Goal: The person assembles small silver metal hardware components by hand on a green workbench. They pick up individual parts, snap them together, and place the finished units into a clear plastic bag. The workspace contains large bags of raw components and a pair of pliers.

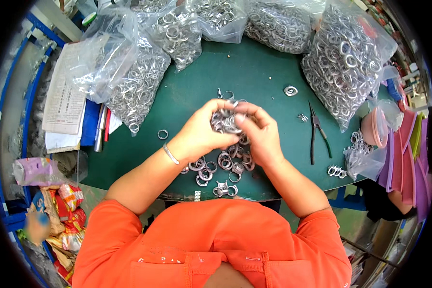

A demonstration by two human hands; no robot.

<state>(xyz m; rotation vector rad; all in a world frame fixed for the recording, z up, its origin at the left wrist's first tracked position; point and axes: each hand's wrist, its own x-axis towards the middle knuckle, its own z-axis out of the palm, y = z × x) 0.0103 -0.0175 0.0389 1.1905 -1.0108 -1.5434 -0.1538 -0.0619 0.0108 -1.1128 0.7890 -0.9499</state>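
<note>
Over the middle of the green table, my left hand [199,129] curves round a cluster of silvery metal rings [223,122]. My right hand [262,137] closes on the cluster from the other side, its thumb and fingers at the rings. Several more loose metal rings [224,161] lie in a heap on the table just below both hands. One ring [162,134] lies apart, left of my left wrist, which wears a bangle [170,154]. Beyond my fingertips is another small ring [228,95]. Some of the held rings are hidden by my fingers.
Clear plastic bags of rings [338,62] line the green table's [225,67] far side. Pliers [317,132] and a coiled metal piece [290,90] lie right. Papers [65,91] and pens [101,127] are left. A pink cup [373,127] stands at the right edge.
</note>
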